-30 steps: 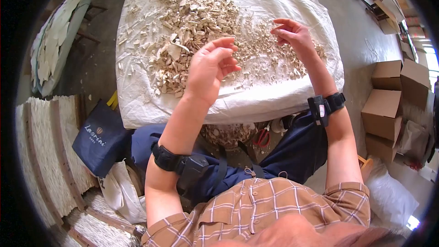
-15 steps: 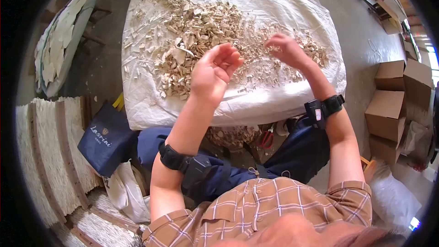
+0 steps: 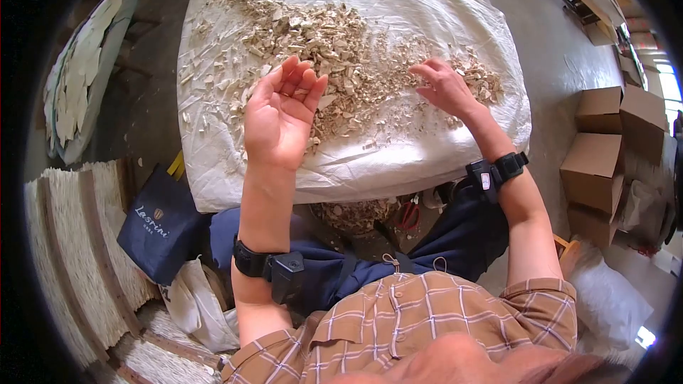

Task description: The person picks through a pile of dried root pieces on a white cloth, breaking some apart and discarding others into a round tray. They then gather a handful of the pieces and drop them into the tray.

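Note:
A white cloth (image 3: pixel 341 185) covers the table in front of me, with dry, pale brown chips (image 3: pixel 306 35) heaped on its left and middle. My left hand (image 3: pixel 281 110) is palm up over the near side of this heap, its fingers slightly curled and apart, and nothing shows in the palm. On the right, my right hand (image 3: pixel 445 87) hangs palm down beside a smaller pile of chips (image 3: pixel 484 82). Its fingers are bent forward; whether small chips lie under them is hidden.
Cardboard boxes (image 3: pixel 594 163) stand on the floor at the right. A dark blue bag (image 3: pixel 156 224) leans at the left near ridged pale sheets (image 3: pixel 64 242). Red scissors (image 3: pixel 408 216) are below the table edge. An oval tray (image 3: pixel 128 14) holds flat pale pieces at the far left.
My left hand has moved left and turned its palm further up, with the fingers more spread. My right hand has shifted slightly and come lower towards the cloth. The whole view has shifted a little.

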### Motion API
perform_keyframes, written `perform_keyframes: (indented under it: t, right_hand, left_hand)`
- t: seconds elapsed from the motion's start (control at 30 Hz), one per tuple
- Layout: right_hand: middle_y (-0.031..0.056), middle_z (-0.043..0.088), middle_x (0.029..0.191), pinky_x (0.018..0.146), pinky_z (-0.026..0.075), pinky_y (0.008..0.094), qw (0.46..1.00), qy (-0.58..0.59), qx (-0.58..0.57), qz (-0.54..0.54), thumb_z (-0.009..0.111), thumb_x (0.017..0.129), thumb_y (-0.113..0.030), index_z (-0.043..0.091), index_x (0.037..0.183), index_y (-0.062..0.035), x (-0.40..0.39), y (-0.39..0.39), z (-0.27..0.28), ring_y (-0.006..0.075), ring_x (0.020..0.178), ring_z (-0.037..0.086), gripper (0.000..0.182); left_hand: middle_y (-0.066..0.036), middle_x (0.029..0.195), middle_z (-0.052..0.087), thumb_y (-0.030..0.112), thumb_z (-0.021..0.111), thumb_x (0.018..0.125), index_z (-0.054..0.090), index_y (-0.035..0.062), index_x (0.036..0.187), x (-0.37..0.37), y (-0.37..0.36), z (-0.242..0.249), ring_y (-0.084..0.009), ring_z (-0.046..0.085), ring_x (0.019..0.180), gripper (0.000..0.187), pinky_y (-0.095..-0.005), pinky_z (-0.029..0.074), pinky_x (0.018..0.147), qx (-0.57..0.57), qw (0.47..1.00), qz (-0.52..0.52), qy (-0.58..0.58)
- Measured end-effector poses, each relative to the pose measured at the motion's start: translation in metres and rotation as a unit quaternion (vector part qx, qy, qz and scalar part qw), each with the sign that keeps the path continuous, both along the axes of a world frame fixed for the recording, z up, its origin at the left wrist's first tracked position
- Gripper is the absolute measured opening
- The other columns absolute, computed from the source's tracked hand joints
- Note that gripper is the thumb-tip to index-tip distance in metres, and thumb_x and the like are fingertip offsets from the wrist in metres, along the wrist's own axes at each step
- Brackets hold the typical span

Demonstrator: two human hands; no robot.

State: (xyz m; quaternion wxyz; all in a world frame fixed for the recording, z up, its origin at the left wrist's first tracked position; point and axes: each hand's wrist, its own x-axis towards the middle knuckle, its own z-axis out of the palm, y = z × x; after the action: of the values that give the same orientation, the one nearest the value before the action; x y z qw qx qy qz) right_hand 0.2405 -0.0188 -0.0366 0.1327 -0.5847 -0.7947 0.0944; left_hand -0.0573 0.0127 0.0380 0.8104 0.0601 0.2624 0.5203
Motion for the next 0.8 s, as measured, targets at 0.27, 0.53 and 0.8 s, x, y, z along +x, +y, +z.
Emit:
perform_keyframes:
  t: [0.27,0.53,0.8]
  right_hand:
    - [0.0077,0.053,0.081,0.066,0.045,0.0355,0.991,0.027,-0.022,-0.127,0.057,0.076,-0.021,0.057,0.087,-0.0113,0.001,0.009,-0.017,0.0256,0.075,0.055,0.015]
    - [0.0091,0.055,0.079,0.064,0.046,0.0346,0.985,0.0,-0.011,-0.17,0.052,0.075,-0.014,0.057,0.081,-0.008,-0.001,0.017,-0.012,0.0241,0.073,0.056,0.009]
    - [0.0069,0.057,0.078,0.063,0.045,0.0334,0.988,0.019,0.023,-0.155,0.051,0.072,-0.006,0.058,0.08,-0.009,0.0,0.004,-0.008,0.0229,0.073,0.057,0.011]
  left_hand:
    - [-0.01,0.084,0.056,0.013,0.043,0.084,0.052,-0.0019,0.093,0.007,0.0,-0.002,-0.0188,0.054,0.077,0.019,-0.0379,0.046,0.081,-0.004,1.0,-0.017,0.007]
    - [-0.01,0.083,0.056,0.013,0.043,0.084,0.052,-0.0018,0.092,0.002,-0.002,-0.004,-0.0184,0.054,0.075,0.019,-0.0377,0.046,0.08,-0.005,1.0,-0.024,0.001]
    - [-0.01,0.081,0.055,0.013,0.043,0.084,0.052,-0.0017,0.092,0.0,-0.004,-0.001,-0.0188,0.054,0.074,0.019,-0.0376,0.046,0.08,-0.005,1.0,-0.024,-0.004]
